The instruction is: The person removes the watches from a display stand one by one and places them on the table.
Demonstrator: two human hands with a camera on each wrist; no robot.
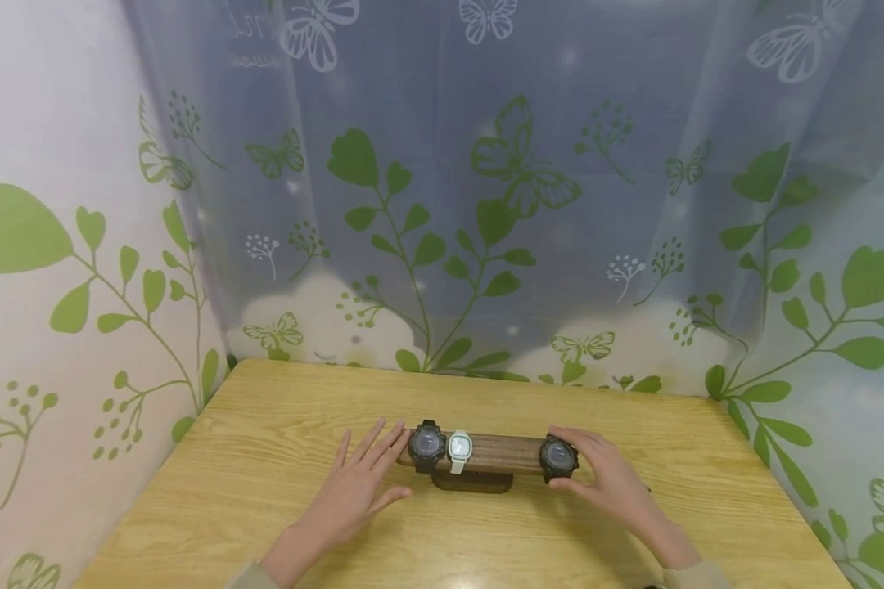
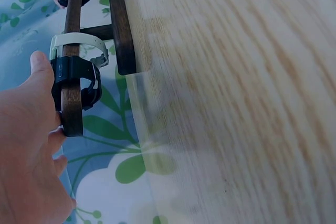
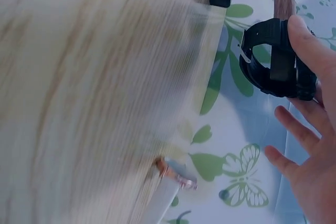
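A dark wooden watch stand [image 1: 497, 451] stands on the table, its bar raised above an oval base [image 1: 471, 483]. Toward its left end hangs a black watch [image 1: 427, 442], and beside that a pale mint watch [image 1: 460, 447]. Another black watch [image 1: 558, 456] is looped around the right end. My right hand [image 1: 613, 483] pinches this right-hand watch between thumb and fingers; its buckled strap [image 3: 252, 72] hangs below the bar. With fingers extended, my left hand [image 1: 357, 491] touches the bar's left end, its thumb [image 2: 41, 64] near the left black watch.
The light wooden table [image 1: 265, 409] ends at a patterned curtain [image 1: 442, 245] with leaves and butterflies. In the right wrist view, a watch with a white strap [image 3: 163, 198] and rose-gold case lies on the table near its edge.
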